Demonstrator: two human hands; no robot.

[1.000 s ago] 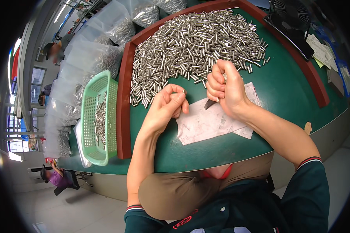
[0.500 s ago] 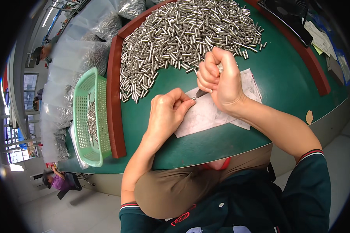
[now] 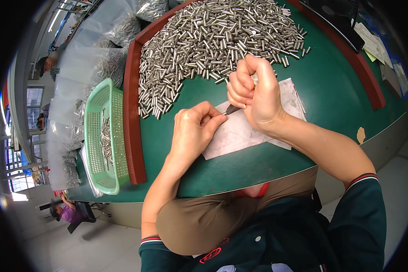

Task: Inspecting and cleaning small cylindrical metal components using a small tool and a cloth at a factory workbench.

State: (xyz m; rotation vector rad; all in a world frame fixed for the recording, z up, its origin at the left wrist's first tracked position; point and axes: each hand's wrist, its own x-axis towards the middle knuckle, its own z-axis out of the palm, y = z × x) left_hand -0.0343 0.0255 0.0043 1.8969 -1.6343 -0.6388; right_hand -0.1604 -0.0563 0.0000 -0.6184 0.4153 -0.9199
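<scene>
My left hand (image 3: 191,130) is closed, pinching a small silver metal pin (image 3: 225,114) between thumb and forefinger. My right hand (image 3: 259,93) is wrapped in a fist around a hand tool with a dark pointed tip (image 3: 231,109); a pale bit of its handle shows at the top of the fist. The tip meets the pin's end, or lies very close to it. Beneath both hands, smudged white paper (image 3: 231,140) lies on the green tabletop (image 3: 335,90). A large heap of similar metal pins (image 3: 222,41) spreads beyond my hands.
A red-brown rail (image 3: 135,113) edges the heap at left, another rail (image 3: 360,68) at right. Left of it, a green plastic basket (image 3: 118,154) contains pins. Clear bags of metal parts (image 3: 111,68) line the far left. A black tray (image 3: 337,13) is at far right. People sit in the background.
The tool's tip in my right hand has shifted slightly left and down, closer to the pin. My left hand keeps its pinch, almost in the same place.
</scene>
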